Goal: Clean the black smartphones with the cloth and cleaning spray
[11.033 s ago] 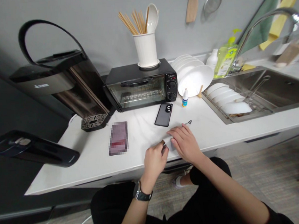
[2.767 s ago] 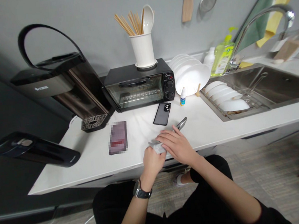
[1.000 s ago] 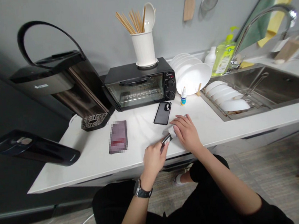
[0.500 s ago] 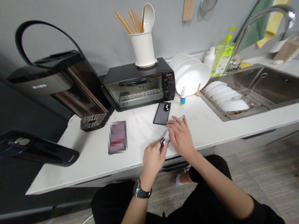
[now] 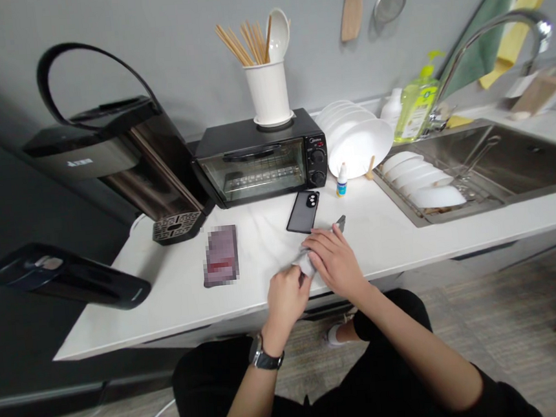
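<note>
At the counter's front edge, my left hand is closed on the near end of a slim, flat object with a grey end, which looks like a phone and is mostly hidden by my hands. My right hand lies over its middle, fingers bent, pressing a thin pale cloth against it. Just beyond my hands lies a see-through phone case with a black rim and camera holes. Behind the case stands a small dropper bottle. A blurred-out purplish flat item rests to the left.
A toaster oven stands at the back, carrying a white chopstick holder. To the left are a black drink dispenser and a dark bottle-shaped appliance. Plates and a sink with bowls are at right.
My right hand and the cloth have slid slightly nearer my left hand along the flat object. More of its grey far end now shows. My left hand keeps its hold.
</note>
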A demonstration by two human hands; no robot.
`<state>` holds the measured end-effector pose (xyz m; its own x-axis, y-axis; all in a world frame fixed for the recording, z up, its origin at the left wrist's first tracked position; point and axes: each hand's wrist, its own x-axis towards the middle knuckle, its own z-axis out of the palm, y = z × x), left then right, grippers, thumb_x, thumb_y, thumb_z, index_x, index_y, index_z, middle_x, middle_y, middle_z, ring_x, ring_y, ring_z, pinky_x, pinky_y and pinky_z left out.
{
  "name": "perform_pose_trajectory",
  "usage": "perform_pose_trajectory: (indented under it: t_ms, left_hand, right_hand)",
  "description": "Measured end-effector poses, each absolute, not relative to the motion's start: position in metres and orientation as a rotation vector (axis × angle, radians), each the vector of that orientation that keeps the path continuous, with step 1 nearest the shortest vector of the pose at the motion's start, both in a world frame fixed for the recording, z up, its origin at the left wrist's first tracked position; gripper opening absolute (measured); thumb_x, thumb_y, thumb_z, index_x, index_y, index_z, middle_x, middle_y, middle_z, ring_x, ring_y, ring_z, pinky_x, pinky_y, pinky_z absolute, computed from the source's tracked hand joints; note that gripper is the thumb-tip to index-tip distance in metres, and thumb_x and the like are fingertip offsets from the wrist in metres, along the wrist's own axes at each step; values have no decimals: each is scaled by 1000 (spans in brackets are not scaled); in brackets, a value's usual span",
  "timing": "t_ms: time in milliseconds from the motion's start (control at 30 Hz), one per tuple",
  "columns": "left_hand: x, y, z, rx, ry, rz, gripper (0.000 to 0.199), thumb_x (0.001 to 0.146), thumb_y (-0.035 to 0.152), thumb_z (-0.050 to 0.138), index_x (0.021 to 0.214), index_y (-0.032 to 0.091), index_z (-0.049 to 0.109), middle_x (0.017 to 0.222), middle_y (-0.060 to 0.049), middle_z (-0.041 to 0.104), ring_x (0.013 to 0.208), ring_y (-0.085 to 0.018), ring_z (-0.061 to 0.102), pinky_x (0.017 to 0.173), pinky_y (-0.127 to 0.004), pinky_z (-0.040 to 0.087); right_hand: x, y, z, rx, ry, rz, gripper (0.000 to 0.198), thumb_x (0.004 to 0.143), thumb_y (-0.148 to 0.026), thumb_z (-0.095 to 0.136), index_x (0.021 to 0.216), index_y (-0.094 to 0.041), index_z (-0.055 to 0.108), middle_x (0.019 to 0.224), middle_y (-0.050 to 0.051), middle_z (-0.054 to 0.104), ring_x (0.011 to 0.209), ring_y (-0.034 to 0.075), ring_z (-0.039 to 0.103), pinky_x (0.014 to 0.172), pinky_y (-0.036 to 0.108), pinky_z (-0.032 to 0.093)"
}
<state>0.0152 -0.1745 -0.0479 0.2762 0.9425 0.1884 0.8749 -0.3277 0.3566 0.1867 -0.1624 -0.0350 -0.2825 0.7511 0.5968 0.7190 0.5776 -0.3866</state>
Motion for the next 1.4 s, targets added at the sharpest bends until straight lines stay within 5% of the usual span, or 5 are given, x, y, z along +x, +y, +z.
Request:
perform_pose_trajectory:
  t_ms: [333,700,1067,1400]
  left_hand:
    - [16,-177,-50,2368,1655,702,32,106,39,55,90,18,73,77,-7,77,67,-19,71,62,-28,40]
    - [17,-176,-53,2365,1690,697,33,106,41,55,88,19,73,74,-6,77,64,-19,71,62,-28,41]
    - [16,-174,-47,2392,1717,480,22,96,17,57,82,17,74,79,-10,78,71,-23,74,64,-30,44]
    - [15,-176,-50,2361,1678,610,23,101,29,61,84,17,71,74,-6,76,67,-19,71,61,-28,38]
  right_hand:
    - [228,-127,-37,-1271,-1839,49,36,110,-30,34,114,-21,69,117,10,72,125,27,60,117,49,40]
    - [204,-144,-38,-1329,-1840,-22,33,109,-23,36,118,-22,67,126,7,73,146,28,46,127,58,21]
    - [165,-171,-36,-1118,-2036,101,32,109,-24,39,129,-21,64,130,7,72,146,25,48,130,56,15]
    - [193,-155,-35,-1182,-1982,89,30,109,-27,41,123,-24,67,124,6,74,139,27,54,128,57,18]
